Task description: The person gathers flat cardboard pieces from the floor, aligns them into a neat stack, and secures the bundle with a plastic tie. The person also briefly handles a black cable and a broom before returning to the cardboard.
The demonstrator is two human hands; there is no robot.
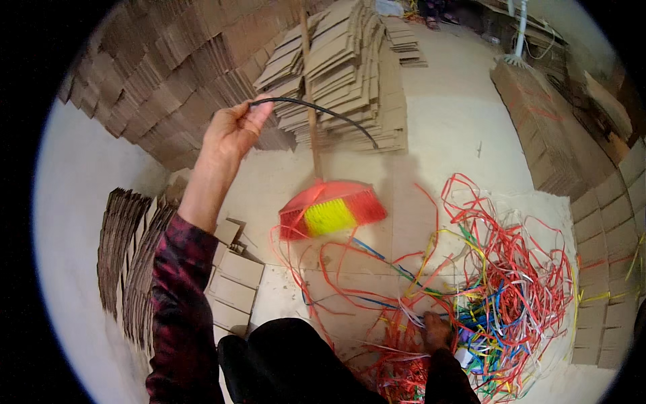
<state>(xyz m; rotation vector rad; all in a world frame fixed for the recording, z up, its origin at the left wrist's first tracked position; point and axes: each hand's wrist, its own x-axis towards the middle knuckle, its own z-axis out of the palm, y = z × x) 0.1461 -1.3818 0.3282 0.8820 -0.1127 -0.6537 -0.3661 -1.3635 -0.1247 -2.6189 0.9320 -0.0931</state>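
Note:
My left hand [232, 128] is raised at the upper left, closed on one end of a thin black cord [316, 106]. The cord arcs to the right, and its other end hangs free. Low at the right, my right hand [437, 332] is down among loose plastic straps [410, 313], its fingers curled round some of them; the exact strands are hard to make out. Beyond my knees a broom [331, 214] with red and yellow bristles stands on the floor, its wooden handle [311, 101] rising in front of stacked cardboard.
A large tangle of red, blue, green, yellow and white strapping [518, 296] covers the floor at right. Flattened cardboard sheets [343, 60] are piled ahead, with more bundles [124, 249] at left. Cardboard stacks [548, 128] line the right side. Part of another person [436, 12] shows far off.

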